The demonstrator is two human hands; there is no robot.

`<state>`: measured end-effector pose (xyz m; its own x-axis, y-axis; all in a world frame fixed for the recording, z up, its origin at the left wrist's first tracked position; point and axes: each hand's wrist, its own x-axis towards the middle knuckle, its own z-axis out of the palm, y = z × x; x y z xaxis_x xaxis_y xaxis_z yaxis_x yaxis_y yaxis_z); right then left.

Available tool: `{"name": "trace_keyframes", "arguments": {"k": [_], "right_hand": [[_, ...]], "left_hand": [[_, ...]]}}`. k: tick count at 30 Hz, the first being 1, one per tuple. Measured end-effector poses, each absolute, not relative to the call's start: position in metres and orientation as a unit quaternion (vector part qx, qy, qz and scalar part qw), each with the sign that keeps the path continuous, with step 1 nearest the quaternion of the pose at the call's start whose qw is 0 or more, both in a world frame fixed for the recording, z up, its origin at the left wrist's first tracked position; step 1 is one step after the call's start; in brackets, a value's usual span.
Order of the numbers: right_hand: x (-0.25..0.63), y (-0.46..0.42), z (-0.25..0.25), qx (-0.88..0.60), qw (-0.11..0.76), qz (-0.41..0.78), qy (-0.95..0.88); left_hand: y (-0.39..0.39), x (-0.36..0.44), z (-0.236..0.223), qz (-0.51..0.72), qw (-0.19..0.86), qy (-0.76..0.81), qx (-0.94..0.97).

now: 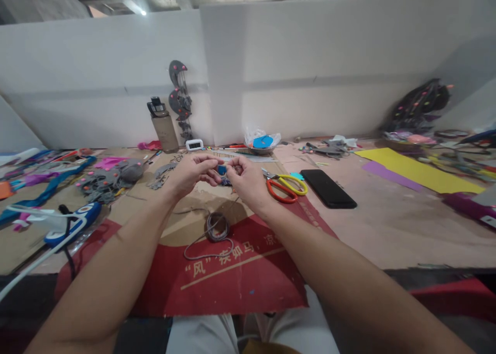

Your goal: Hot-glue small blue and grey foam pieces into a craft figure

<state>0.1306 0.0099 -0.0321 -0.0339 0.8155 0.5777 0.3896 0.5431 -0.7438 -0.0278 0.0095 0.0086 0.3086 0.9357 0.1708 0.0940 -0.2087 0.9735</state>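
Note:
Over the cardboard, my left hand (198,172) has its fingers curled, with the tips at a small blue piece (222,170). My right hand (246,180) is pinched close against the other side of that piece. Whatever lies inside the right fingertips is too small to make out. Something dark and patterned shows just below the blue piece, partly hidden by the fingers. A coil of grey cord (217,228) lies on the cardboard under my hands, one loose loop reaching toward me. Scissors with red and yellow handles (287,187) rest right of my right wrist.
A black phone (328,188) lies right of the scissors, with yellow sheet (418,169) beyond. Red-printed cardboard (240,287) covers the table's front. A bottle (165,129) and small digital clock (194,145) stand behind. Grey felt pieces (110,179) and a power strip (73,224) are left.

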Motion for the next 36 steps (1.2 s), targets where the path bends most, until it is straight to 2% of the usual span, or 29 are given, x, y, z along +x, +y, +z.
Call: {"name": "trace_keyframes", "arguments": {"k": [8, 15, 20, 27, 29, 32, 36], "right_hand": [[0.133, 0.004, -0.029, -0.451, 0.496, 0.119, -0.733], [0.134, 0.005, -0.032, -0.428, 0.478, 0.072, -0.764], [0.128, 0.008, -0.037, -0.4, 0.509, 0.161, -0.745], [0.125, 0.009, -0.037, -0.368, 0.463, 0.274, -0.758], [0.125, 0.002, -0.031, -0.337, 0.472, 0.287, -0.762], [0.124, -0.016, -0.022, -0.263, 0.483, 0.259, -0.794], [0.122, -0.038, -0.014, -0.103, 0.413, 0.149, -0.893]], "left_hand": [[0.005, -0.022, 0.006, 0.402, 0.234, 0.448, 0.764], [0.005, -0.022, 0.006, 0.395, 0.178, 0.451, 0.78], [0.006, -0.022, 0.008, 0.456, 0.158, 0.475, 0.736], [0.03, -0.049, -0.001, 0.542, 0.114, 0.505, 0.662], [0.039, -0.059, -0.004, 0.577, 0.127, 0.516, 0.62], [0.051, -0.071, -0.006, 0.663, 0.249, 0.486, 0.512], [0.058, -0.079, -0.006, 0.722, 0.332, 0.427, 0.433]]}}
